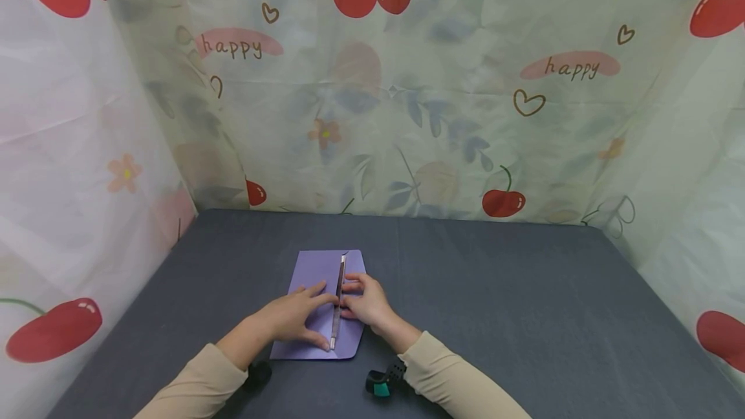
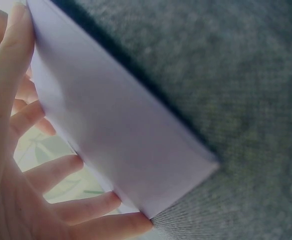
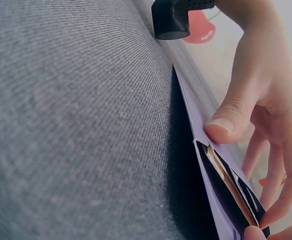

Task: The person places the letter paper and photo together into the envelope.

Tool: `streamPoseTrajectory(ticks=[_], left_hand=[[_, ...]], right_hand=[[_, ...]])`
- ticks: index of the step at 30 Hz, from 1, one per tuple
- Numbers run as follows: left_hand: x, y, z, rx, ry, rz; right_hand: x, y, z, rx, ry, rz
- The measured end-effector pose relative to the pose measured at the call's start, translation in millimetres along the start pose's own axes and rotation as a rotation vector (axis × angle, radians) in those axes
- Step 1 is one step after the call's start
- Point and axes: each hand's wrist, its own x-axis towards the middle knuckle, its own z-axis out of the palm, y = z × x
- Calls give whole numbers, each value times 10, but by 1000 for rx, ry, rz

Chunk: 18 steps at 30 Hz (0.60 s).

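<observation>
A flat purple envelope (image 1: 314,267) lies on the dark table, its rounded flap (image 1: 351,339) spread to the right. Along its long opening shows a narrow stack of dark, tan and white edges (image 3: 233,185), whose kind I cannot tell. My left hand (image 1: 293,315) rests across the envelope body with fingers spread; its thumb and a fingertip touch near the opening. In the left wrist view its fingertips lie on the envelope (image 2: 116,115). My right hand (image 1: 368,302) is over the flap, thumb resting on it, fingers reaching to the opening's edge.
The grey cloth-covered table (image 1: 495,302) extends to both sides. A patterned curtain (image 1: 442,115) stands behind it and at the sides. Dark wrist-worn cameras (image 1: 381,381) hang below the forearms.
</observation>
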Motion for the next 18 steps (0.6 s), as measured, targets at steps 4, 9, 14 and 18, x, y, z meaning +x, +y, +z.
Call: streamPoseTrajectory(ticks=[4,9,14,18], left_hand=[[-5,2,-6,1,-2,2],[-11,12,-13,-4,-6,4],[-12,19,-18,-2,-10,2],[-10,19,-20,2,-11,-1]], right_hand=[[0,-13,3,7,-2,9],[20,4,10,14,-6,15],[34,7,15,9,-6,24],[25,-10,17,-2,-9,20]])
